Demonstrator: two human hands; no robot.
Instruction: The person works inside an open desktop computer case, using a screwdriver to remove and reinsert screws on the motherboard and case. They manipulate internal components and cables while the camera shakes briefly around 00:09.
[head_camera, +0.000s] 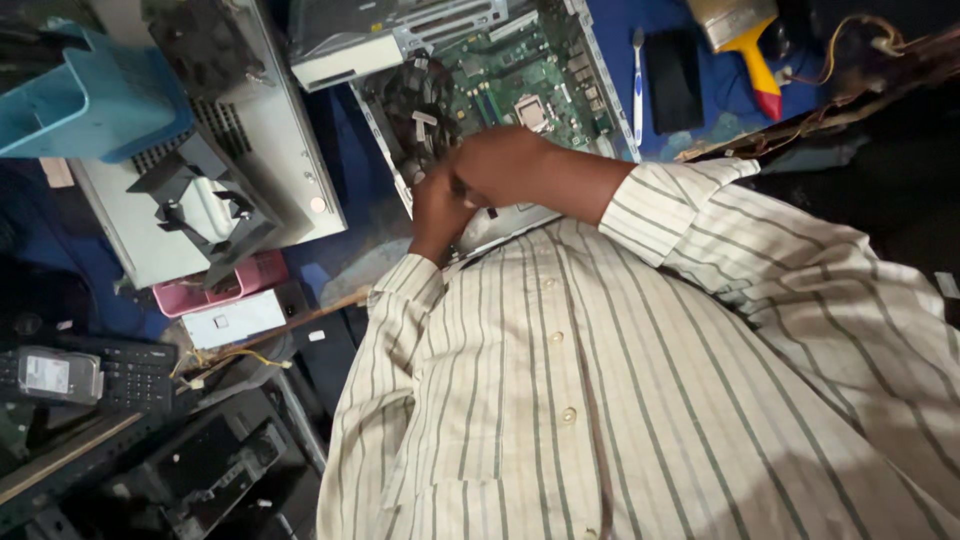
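We look down over our striped shirt (620, 400), which fills the lower frame. Beyond it a blue tabletop (610, 40) carries an open computer case (480, 110), lying flat with its green board (520, 75) exposed. A second, grey case (215, 150) sits to its left, a black bracket (195, 205) lying on it. A blue bin (90, 100) is at the upper left.

Both our hands meet at the near edge of the open case, by the dark fan (420, 100). Right hand (505, 165): grip curled, knuckles up, over the case edge; a small dark piece shows under the fingers, but we cannot tell what it is or whether it is grasped. Left hand (435, 215): touching the right hand from below, fingers hidden, so its grip cannot be read.

Smaller items: keyboard (130, 375) at the lower left with a hard drive (58, 375) on it; pink box (215, 285); black phone (673, 80); yellow-handled brush (745, 40); toothbrush (638, 85).
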